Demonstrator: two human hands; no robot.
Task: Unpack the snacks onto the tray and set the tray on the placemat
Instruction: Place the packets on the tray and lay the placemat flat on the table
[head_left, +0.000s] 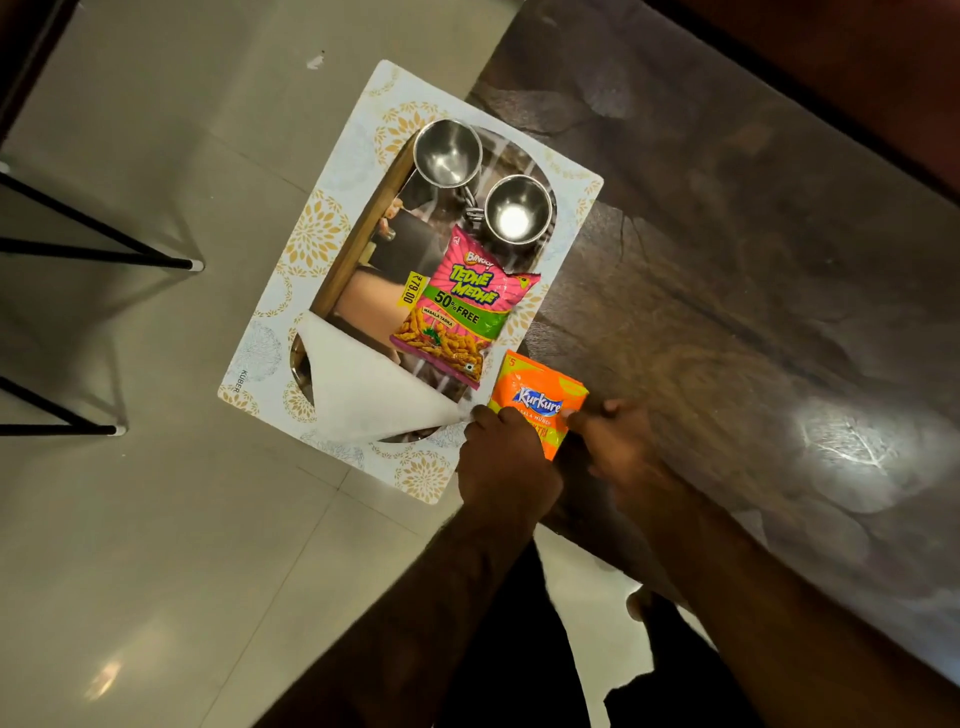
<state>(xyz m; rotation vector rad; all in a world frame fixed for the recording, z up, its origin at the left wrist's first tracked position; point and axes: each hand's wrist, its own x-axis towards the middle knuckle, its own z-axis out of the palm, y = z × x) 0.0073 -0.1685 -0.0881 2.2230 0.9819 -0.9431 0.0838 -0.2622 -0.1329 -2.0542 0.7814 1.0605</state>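
Observation:
A shiny oval tray (374, 270) lies on a white placemat (322, 228) with gold flower prints, which overhangs the table's corner. On the tray stand two steel cups (448, 153) (517, 209), a pink Tedhe Medhe snack bag (460, 306) and a folded white napkin (363, 387). Just off the tray's near right end, both hands pinch a small orange Kurkure packet (537, 397) at its lower edge. My left hand (506, 462) grips its left side and my right hand (618, 441) its right side.
The dark wooden table (727, 286) stretches to the right and far side. To the left lies a pale tiled floor (156, 519) with black metal furniture legs (104, 254). My legs show below the table edge.

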